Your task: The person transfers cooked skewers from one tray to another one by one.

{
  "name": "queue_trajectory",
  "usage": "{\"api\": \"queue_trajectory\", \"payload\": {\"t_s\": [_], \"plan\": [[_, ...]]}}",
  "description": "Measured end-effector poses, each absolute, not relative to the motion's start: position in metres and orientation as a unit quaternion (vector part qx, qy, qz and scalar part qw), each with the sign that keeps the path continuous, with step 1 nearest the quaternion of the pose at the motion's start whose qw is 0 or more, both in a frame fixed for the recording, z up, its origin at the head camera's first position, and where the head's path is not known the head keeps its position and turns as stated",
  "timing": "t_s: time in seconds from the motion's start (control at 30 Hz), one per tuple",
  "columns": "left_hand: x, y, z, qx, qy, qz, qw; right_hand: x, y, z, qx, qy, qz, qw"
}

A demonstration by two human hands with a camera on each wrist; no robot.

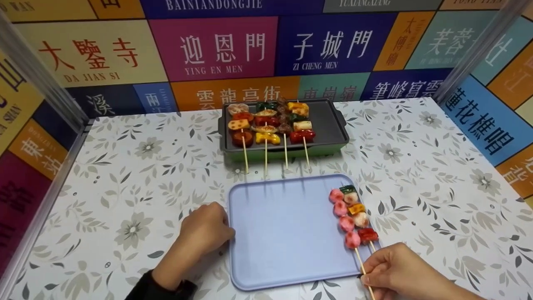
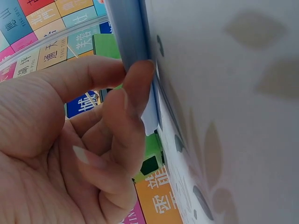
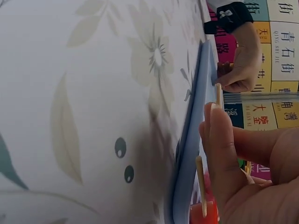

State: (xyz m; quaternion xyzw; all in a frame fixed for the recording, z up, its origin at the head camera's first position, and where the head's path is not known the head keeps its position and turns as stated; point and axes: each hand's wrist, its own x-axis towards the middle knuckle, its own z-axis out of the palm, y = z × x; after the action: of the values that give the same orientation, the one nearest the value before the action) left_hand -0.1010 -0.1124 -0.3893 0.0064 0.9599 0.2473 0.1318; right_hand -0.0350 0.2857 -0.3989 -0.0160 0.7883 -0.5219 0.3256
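Observation:
In the head view, a pale blue tray (image 1: 283, 233) lies on the table. My left hand (image 1: 206, 229) grips its left edge, thumb at the rim; the left wrist view shows the fingertips at that tray edge (image 2: 128, 37). At the tray's right side, my right hand (image 1: 389, 268) pinches the wooden stick of a skewer of pink balls (image 1: 346, 223). Right beside it lies another skewer with red, white, yellow and green pieces (image 1: 368, 235), its stick end near my fingers. In the right wrist view, the stick tip (image 3: 218, 93) pokes out past the thumb of my right hand (image 3: 252, 168).
Behind the tray stands a dark grill pan (image 1: 327, 125) with a green base (image 1: 275, 155). Several food skewers (image 1: 266, 121) lie across it, sticks overhanging the front. Printed panels (image 1: 216, 50) with Chinese writing wall the floral tabletop (image 1: 133, 166) at the back and sides.

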Motion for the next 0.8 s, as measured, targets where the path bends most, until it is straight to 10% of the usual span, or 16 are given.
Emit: {"api": "queue_trajectory", "payload": {"t_s": [0.8], "plan": [[-0.1019, -0.1124, -0.3888, -0.001, 0.960, 0.241, 0.139, -0.0346, 0.2827, -0.4012, -0.017, 0.872, -0.409, 0.269]]}}
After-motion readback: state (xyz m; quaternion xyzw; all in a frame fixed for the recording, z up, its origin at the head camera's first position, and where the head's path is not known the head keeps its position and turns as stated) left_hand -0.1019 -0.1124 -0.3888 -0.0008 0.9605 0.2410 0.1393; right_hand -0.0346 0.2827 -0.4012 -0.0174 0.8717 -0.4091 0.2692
